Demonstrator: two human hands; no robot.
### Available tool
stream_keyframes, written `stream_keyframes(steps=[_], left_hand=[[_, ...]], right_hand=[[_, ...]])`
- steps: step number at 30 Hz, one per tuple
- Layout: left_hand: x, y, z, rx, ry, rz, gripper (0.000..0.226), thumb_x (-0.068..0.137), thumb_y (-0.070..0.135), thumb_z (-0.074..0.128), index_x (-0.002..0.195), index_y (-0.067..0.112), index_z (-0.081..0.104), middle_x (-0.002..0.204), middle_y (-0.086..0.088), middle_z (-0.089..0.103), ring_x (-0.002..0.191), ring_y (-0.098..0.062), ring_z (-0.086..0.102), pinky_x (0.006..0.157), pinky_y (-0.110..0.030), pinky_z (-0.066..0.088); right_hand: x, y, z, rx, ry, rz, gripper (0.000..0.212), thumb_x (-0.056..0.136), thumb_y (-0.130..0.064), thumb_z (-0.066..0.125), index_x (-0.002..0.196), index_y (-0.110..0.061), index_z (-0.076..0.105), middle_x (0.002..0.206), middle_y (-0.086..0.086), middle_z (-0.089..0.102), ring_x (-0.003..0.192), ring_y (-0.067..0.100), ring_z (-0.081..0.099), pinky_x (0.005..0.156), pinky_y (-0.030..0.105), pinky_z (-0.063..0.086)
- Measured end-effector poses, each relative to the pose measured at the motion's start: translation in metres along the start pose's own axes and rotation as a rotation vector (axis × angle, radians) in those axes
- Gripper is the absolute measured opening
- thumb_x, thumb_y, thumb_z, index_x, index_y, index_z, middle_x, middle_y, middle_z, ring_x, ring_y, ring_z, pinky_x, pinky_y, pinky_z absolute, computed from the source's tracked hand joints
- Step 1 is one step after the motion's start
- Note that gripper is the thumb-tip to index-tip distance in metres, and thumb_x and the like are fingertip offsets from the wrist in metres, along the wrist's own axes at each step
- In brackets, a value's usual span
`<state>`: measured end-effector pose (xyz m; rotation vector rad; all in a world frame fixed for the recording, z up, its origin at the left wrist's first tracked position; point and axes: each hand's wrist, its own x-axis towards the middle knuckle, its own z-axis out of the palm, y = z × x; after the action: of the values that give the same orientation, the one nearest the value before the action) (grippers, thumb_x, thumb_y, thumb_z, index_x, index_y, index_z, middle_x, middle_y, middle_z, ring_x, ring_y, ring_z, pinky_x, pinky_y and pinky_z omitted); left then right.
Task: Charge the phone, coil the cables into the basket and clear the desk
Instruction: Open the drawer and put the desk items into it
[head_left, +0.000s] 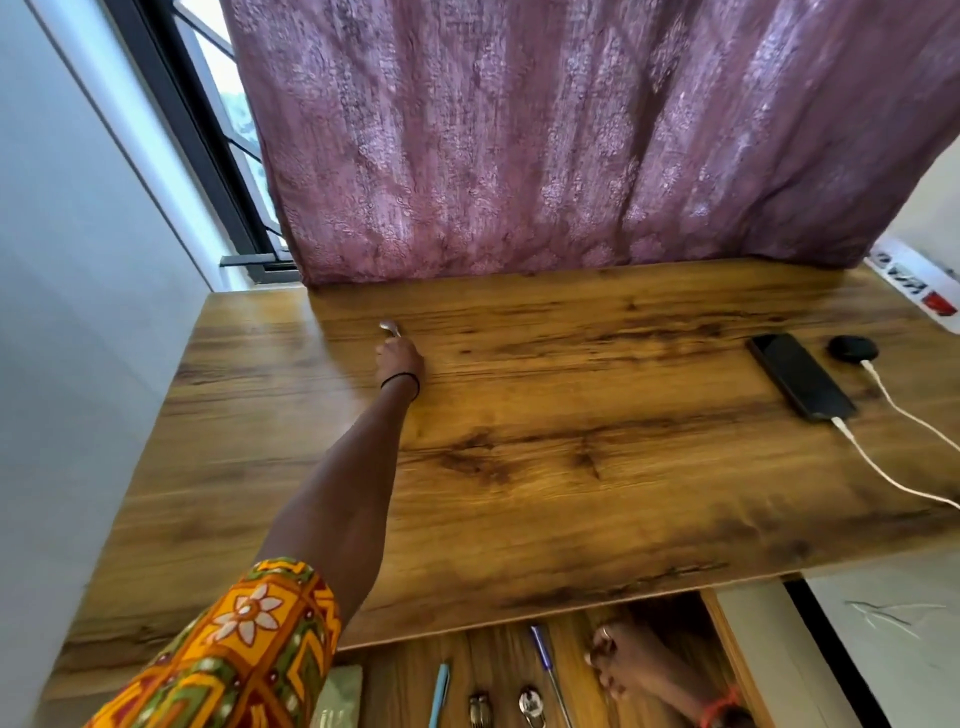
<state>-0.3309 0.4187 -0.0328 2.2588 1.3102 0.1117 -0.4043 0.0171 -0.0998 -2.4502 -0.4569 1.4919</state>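
Observation:
A black phone (800, 375) lies flat at the right of the wooden desk (545, 467), with a white cable (883, 467) plugged into its near end and trailing off the right edge. A second white cable runs from a black round charger (852, 347) beside the phone. My left hand (400, 359) reaches far across the desk and pinches the handle of a small metal spoon (388, 327) near the curtain. My right hand (623, 670) rests low inside the open drawer (722, 639), fingers loosely bent, holding nothing I can see. No basket is in view.
The drawer under the desk's front edge holds a light blue pen (439, 693), a purple pen (543, 660), two small metal items (530, 706) and a greenish pad (343, 696). A white power strip (914, 286) lies at the back right. A mauve curtain (545, 145) hangs behind the desk.

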Motion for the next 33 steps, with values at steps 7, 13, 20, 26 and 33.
stream_keyframes(steps=[7,13,20,26,33], left_hand=[[-0.008,-0.003,-0.006,-0.221,-0.074,-0.026,0.025,0.090,0.001,0.049,0.112,-0.010,0.056,0.117,-0.027,0.059,0.108,-0.039,0.056,0.088,-0.043,0.048],[-0.043,-0.018,-0.004,-0.424,-0.150,-0.081,0.020,0.090,0.012,0.053,0.089,-0.004,0.066,0.086,-0.018,0.063,0.089,-0.034,0.062,0.068,-0.031,0.044],[-0.149,-0.023,0.010,-0.637,-0.197,0.030,0.038,0.090,0.009,0.056,0.052,0.012,0.054,0.045,0.003,0.049,0.048,-0.009,0.042,0.054,-0.026,0.032],[-0.254,-0.031,0.037,-0.759,-0.391,0.051,0.008,0.089,0.006,0.059,0.088,-0.001,0.065,0.059,-0.003,0.054,0.050,-0.008,0.045,0.050,-0.019,0.038],[-0.348,-0.053,0.076,-0.701,-0.611,0.079,0.007,0.081,0.012,0.071,0.078,0.016,0.065,0.064,0.006,0.060,0.043,0.005,0.050,0.044,-0.009,0.038]], right_hand=[[0.016,0.019,0.007,0.088,-0.001,0.065,0.009,0.092,-0.022,0.056,0.085,-0.024,0.051,0.072,-0.005,0.062,0.055,0.002,0.059,0.053,0.014,0.048],[0.010,0.023,0.009,0.098,0.012,0.042,0.015,0.094,-0.024,0.054,0.107,-0.016,0.057,0.079,-0.005,0.063,0.066,0.003,0.062,0.054,0.013,0.048],[-0.001,0.032,0.016,0.115,0.059,-0.008,0.017,0.094,-0.024,0.053,0.103,-0.010,0.059,0.088,0.004,0.067,0.067,0.007,0.065,0.056,0.015,0.052],[-0.009,0.042,0.015,0.184,0.050,-0.053,0.015,0.094,-0.020,0.053,0.102,-0.008,0.055,0.090,0.009,0.066,0.068,0.011,0.065,0.057,0.018,0.054],[-0.023,0.055,0.013,0.410,0.027,-0.091,0.006,0.093,-0.010,0.053,0.090,-0.006,0.056,0.081,0.010,0.065,0.068,0.017,0.064,0.062,0.022,0.054]])
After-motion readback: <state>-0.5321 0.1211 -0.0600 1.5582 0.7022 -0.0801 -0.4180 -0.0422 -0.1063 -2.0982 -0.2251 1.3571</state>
